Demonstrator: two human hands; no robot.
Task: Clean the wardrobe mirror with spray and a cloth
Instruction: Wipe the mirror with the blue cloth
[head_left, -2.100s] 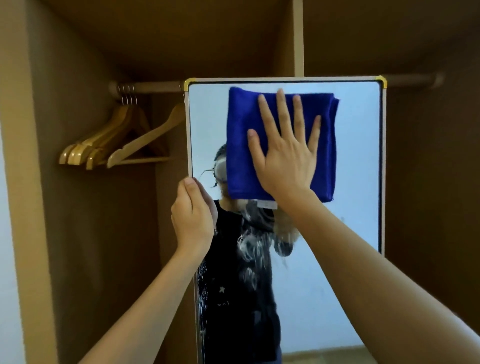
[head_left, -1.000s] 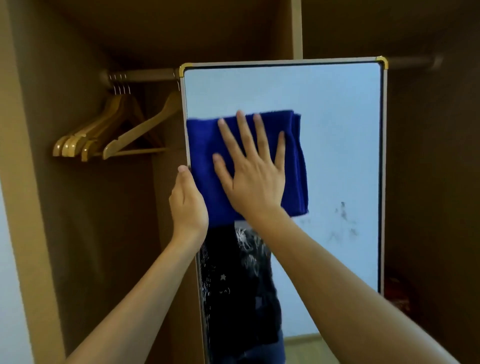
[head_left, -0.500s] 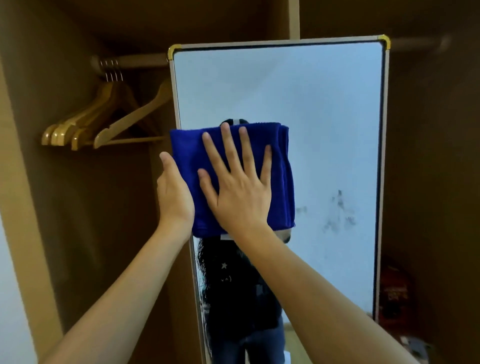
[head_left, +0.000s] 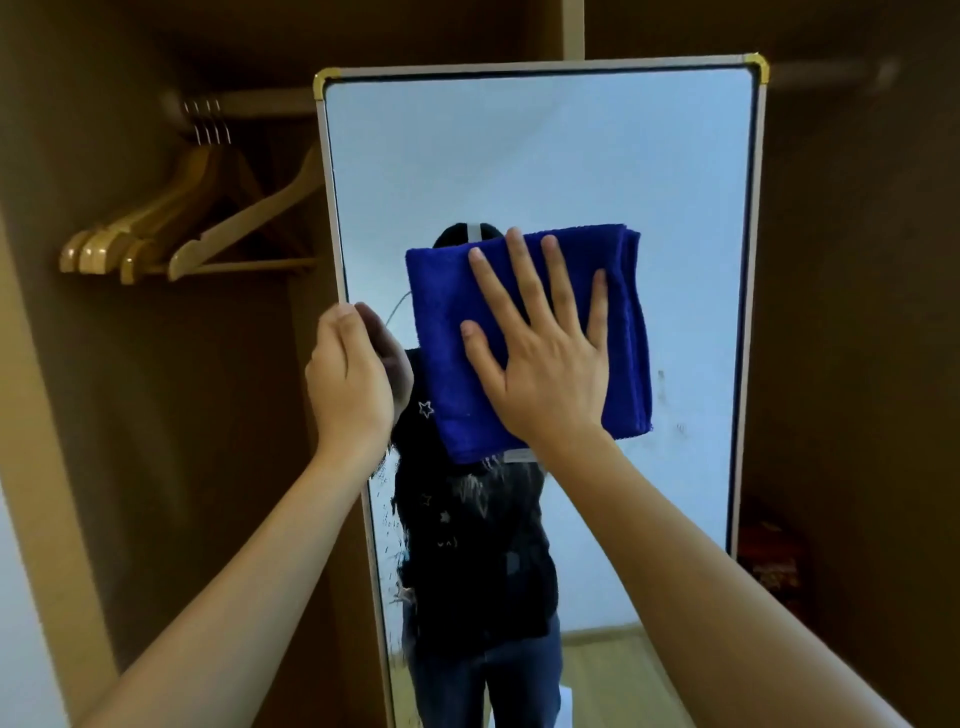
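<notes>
Right hand (head_left: 545, 364) is flat on the folded blue cloth (head_left: 530, 338), palm down, fingers straight and spread wide, thumb angled out to the left. It's pressing that cloth against the mirror (head_left: 519, 156) at about mid-height, a little left of the glass's centre. The right forearm reaches up from the lower right corner, long and nearly straight, wrist in line with the hand.

Over on the left, the left hand (head_left: 348, 379) grips the mirror's left edge: fingers curled round the frame with their tips out of sight behind it, thumb lying up along the near side. The left forearm rises from the lower left at a steep diagonal.

The cloth sits just right of that left hand, close but apart. A small white tag (head_left: 519, 455) peeks out under its lower edge, right by the wrist.

On the glass: droplets and streaks (head_left: 389, 519) down the lower left side beneath the left hand, and a few dark smudges (head_left: 662, 384) to the right of the cloth. The upper glass reads pale and even.

The mirror stands upright in an open brown wardrobe (head_left: 130, 415), its frame capped with gold corners (head_left: 756, 65). Far left, a bunch of wooden hangers (head_left: 171, 234) hangs from the rail (head_left: 244, 104), partly tucked behind the mirror's edge.
</notes>
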